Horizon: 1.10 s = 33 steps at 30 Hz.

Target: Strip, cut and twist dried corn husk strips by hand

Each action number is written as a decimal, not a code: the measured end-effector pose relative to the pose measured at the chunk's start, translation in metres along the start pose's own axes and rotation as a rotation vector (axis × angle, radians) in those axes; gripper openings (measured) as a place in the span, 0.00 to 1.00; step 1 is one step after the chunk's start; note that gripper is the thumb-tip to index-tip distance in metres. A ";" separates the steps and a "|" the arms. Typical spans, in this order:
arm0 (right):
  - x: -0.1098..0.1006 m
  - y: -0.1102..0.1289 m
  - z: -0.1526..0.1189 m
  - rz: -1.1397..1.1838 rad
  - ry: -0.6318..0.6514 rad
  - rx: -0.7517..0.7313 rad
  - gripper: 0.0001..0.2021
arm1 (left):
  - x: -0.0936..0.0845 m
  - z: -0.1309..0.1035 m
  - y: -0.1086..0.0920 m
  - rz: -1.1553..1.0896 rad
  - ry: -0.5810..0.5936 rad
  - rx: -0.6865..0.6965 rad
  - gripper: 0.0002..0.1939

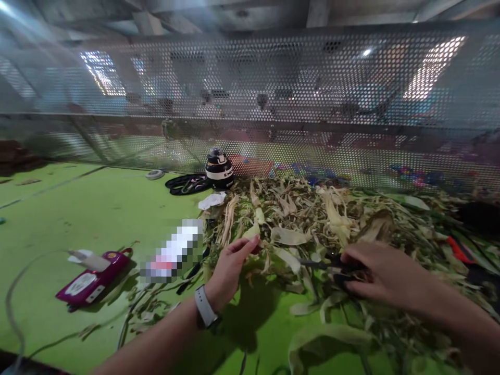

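My left hand [232, 260], with a grey-banded watch [205, 307] on its wrist, pinches a pale dried corn husk strip [253, 230] between thumb and fingertips. To the right, my right hand [377, 268] is closed around the dark handles of a pair of scissors [314, 264]. The blades point left toward my left hand and lie apart from the held strip. Beneath and beyond both hands spreads a heap of dried corn husks [289, 203], pale yellow to brown. A wide curled husk [328, 338] lies near the front edge.
A black-and-white bottle [219, 169] stands at the back beside a black pouch [185, 184]. On the green table [113, 208] are a purple power strip [94, 281] with a white plug and cable, a blurred-out rectangular item [172, 252] and a round roll [154, 174]. A perforated screen [250, 67] rises behind.
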State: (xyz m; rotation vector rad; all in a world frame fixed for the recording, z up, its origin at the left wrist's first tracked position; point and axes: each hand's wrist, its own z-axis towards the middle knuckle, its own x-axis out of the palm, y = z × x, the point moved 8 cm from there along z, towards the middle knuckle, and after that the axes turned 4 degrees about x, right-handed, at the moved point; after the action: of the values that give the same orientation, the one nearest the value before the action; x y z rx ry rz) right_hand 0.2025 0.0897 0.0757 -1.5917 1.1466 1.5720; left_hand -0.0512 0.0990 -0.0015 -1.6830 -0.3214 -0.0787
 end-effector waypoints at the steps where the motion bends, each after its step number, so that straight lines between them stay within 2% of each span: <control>1: -0.004 -0.002 0.000 -0.039 -0.039 0.020 0.08 | -0.001 0.000 0.000 0.006 -0.011 -0.002 0.12; 3: -0.008 -0.006 -0.001 -0.111 -0.062 0.054 0.08 | -0.001 0.000 0.000 0.010 -0.021 -0.006 0.12; 7: -0.010 -0.020 -0.004 -0.138 -0.023 0.128 0.04 | -0.001 -0.001 0.003 -0.052 -0.016 -0.021 0.11; 9: -0.015 -0.027 -0.002 -0.060 -0.082 0.198 0.07 | -0.001 -0.002 0.006 -0.087 -0.014 -0.045 0.11; 11: -0.009 -0.028 0.002 0.125 -0.068 0.230 0.12 | 0.000 -0.002 0.010 -0.128 -0.020 -0.083 0.11; 15: 0.023 0.001 0.011 0.549 0.192 0.132 0.15 | 0.001 -0.001 0.014 -0.223 -0.036 -0.112 0.11; 22: 0.045 0.037 0.010 0.777 0.379 0.114 0.15 | 0.003 0.001 0.017 -0.326 -0.020 -0.124 0.12; 33: 0.056 0.046 0.019 0.789 0.314 0.104 0.15 | 0.007 -0.001 0.020 -0.412 0.012 -0.151 0.10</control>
State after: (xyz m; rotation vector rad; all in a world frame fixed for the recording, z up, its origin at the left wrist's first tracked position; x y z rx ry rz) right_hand 0.1477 0.0781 0.0254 -1.4199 2.1814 1.6954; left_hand -0.0390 0.0970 -0.0186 -1.7412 -0.6638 -0.4279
